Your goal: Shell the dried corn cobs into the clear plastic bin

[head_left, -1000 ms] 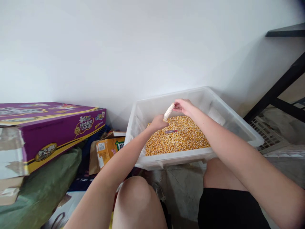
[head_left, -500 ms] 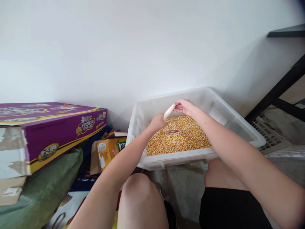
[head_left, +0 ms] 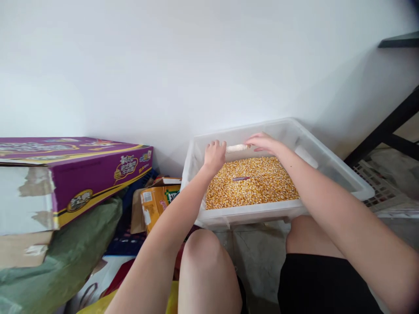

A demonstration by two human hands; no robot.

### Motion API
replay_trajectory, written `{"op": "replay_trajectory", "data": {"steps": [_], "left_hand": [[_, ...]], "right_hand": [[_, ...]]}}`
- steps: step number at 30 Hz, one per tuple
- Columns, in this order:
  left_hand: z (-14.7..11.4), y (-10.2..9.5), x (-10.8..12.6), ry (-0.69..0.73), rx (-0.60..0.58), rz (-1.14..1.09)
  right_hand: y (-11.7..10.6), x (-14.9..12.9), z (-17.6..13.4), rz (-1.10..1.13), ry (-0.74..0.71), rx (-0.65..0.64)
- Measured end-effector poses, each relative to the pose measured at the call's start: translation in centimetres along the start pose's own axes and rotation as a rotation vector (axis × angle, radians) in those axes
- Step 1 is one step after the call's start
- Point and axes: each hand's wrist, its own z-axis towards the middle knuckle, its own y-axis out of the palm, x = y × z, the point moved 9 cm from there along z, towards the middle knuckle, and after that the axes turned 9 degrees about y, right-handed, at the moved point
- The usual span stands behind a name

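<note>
A pale, stripped corn cob (head_left: pixel 237 148) lies nearly level above the kernels, between my two hands. My left hand (head_left: pixel 215 157) is closed round its left end, knuckles up. The fingers of my right hand (head_left: pixel 262 142) pinch at the right end, where a few kernels seem to remain. Below them, loose yellow corn kernels (head_left: pixel 258 187) cover the bottom of a translucent plastic bin (head_left: pixel 330 168). A slim, purplish pen-like tool (head_left: pixel 241 178) rests on the kernels.
Left of the bin sits a large purple carton (head_left: pixel 98 174) on a green sack (head_left: pixel 81 244). A torn orange box (head_left: pixel 153 205) is wedged beside the bin. Black metal framing (head_left: pixel 386 126) and a white plastic basket (head_left: pixel 376 185) stand on the right. A white wall rises behind.
The cob has turned from slanted to nearly level. My left hand has rolled knuckles-up and risen, and my right hand has shifted slightly right. The view has moved a little left.
</note>
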Motion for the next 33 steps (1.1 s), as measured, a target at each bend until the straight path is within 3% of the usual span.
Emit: {"op": "replay_trajectory", "data": {"steps": [1, 3, 6, 8, 12, 15, 18, 23, 28, 33], "left_hand": [[0.1, -0.4, 0.4, 0.059, 0.007, 0.018], [0.1, -1.3, 1.5, 0.179, 0.021, 0.045], [-0.2, -2.4, 3.9, 0.361, 0.057, 0.076], [-0.4, -2.6, 5.2, 0.444, 0.062, 0.079], [-0.2, -1.3, 5.2, 0.42, -0.036, 0.016], [-0.1, 0.9, 4.2, 0.339, -0.185, -0.071], [-0.2, 2.8, 3.4, 0.273, -0.324, -0.185], [-0.3, 4.7, 2.8, 0.223, -0.442, -0.429], [-1.0, 6.3, 2.9, 0.166, -0.639, -0.854], [-1.1, 5.4, 1.4, 0.075, -0.576, -1.006]], "right_hand": [[0.6, -0.4, -0.2, -0.125, -0.048, -0.014], [3.2, 0.0, -0.9, -0.274, -0.065, -0.177], [7.5, 2.4, -2.6, -0.311, 0.094, -0.505], [8.9, 3.2, -3.4, -0.308, 0.141, -0.564], [8.9, 1.6, -2.7, -0.482, -0.058, -0.335], [9.0, 0.3, -2.5, -0.763, -0.228, -0.156], [9.3, -0.1, -2.7, -0.906, -0.295, -0.058], [9.7, -0.6, -3.7, -1.004, -0.361, 0.004], [10.7, -1.9, -4.8, -1.131, -0.526, 0.009], [10.0, -2.5, -4.7, -1.159, -0.554, 0.087]]}}
